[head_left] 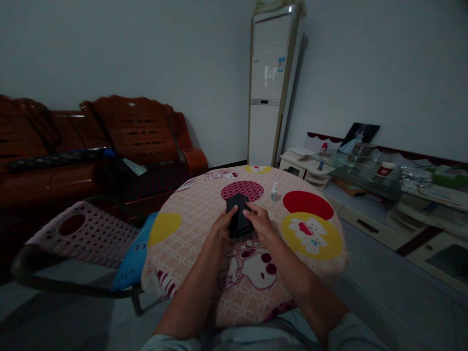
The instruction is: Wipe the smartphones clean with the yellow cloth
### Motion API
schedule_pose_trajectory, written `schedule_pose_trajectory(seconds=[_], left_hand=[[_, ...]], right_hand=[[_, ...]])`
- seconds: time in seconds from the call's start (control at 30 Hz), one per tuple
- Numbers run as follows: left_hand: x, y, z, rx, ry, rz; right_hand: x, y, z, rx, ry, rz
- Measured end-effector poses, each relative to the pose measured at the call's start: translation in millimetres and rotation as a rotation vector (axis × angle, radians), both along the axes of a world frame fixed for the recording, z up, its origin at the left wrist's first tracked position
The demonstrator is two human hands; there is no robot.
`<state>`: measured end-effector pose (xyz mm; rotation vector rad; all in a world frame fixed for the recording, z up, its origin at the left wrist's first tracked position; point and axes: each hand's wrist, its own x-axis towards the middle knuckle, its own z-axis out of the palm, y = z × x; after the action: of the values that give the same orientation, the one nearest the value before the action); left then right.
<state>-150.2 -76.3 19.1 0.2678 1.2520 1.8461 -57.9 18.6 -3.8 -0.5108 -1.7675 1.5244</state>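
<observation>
Head view, hands: the left hand (221, 229) and right hand (258, 220) meet over the middle of the round table (190, 214), both clasped on a dark flat object (238, 220).
Fingers: the left thumb lies on the object's top left corner; the right fingers (252, 213) curl over its right edge. Both are grasping it, not released.
Object: black and rectangular, perhaps a wallet or case, tilted up slightly, its near end by the patterned tablecloth; whether it touches the cloth cannot be told.
Step in hand: by the look of it, the object is being handled or opened between both hands, steadied on the left and worked on the right.
Next move: likely calls for a firm left hold while the right fingers shift along the edge.
Nearby: a small white bottle (274, 192) stands just far-right of the hands.
Surroundings: a plastic chair (84, 234) at left, a wooden sofa (109, 141) far left, a tall white air conditioner (268, 87) far behind.
</observation>
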Motion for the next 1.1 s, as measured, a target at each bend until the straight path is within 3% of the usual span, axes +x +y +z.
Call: schedule_pose_trajectory(seconds=[0.17,0.27,0.37,0.53,0.7,0.87,1.1], left_hand=[[-42.5,-32.8,1.4,-0.126,0.091,0.166],[-64.2,-53.3,0.9,-0.180,0.203,0.297],[-84.0,-73.7,-2.0,-0.264,0.295,0.395],[-106.6,-94.9,-3.5,-0.561,0.480,0.329],[-110.6,-91.5,2.4,-0.872,0.851,0.246],[-110.7,-88.5,3.9,-0.858,0.856,0.323],[-118.9,-97.6,11.3,-0.960,0.841,0.403]], right_hand=[[29.2,25.4,8.7,0.070,-0.131,-0.085],[64.8,46.0,1.3,0.164,-0.256,-0.103],[93.5,52.6,-11.4,0.152,-0.315,-0.055],[110.5,41.8,-22.1,0.159,-0.360,-0.006],[122.6,25.0,-9.5,0.469,-0.476,0.097],[135.0,13.9,-12.4,0.755,-0.542,0.151],[121.1,18.5,-27.5,0.846,-0.619,0.088]])
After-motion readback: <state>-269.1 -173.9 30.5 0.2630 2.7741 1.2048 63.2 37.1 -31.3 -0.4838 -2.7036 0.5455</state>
